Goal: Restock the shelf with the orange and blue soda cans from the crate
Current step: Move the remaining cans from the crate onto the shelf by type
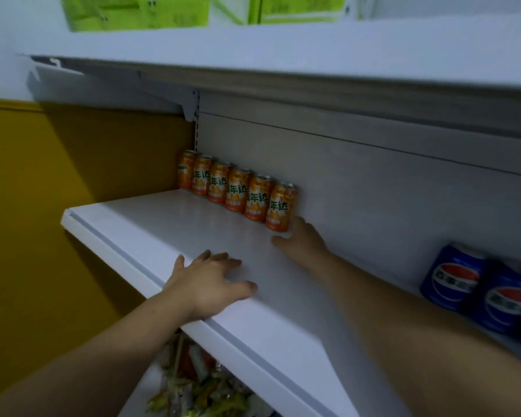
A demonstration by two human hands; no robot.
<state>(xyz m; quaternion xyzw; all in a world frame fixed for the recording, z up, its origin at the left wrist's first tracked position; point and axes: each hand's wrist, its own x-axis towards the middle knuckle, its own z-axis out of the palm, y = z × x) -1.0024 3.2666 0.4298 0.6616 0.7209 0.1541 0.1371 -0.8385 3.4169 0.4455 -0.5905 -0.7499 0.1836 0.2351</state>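
Our bare forearms fill the near foreground, and the right one is cut off by the bottom edge. Our left hand lies palm-down with fingers spread on the smooth white shelf near its front lip, holding nothing. Our right hand reaches farther in with fingers loosely extended and empty, just beside the base of the last can; we cannot tell whether it touches.

Six glossy orange cans stand upright, side by side in a row against the flat grey back panel. To the right, rounded blue cans are blurred and partly cut off at the frame edge. Crinkled packets show below the shelf, too blurred to identify. Green boxes sit on the upper shelf, cropped at the top.
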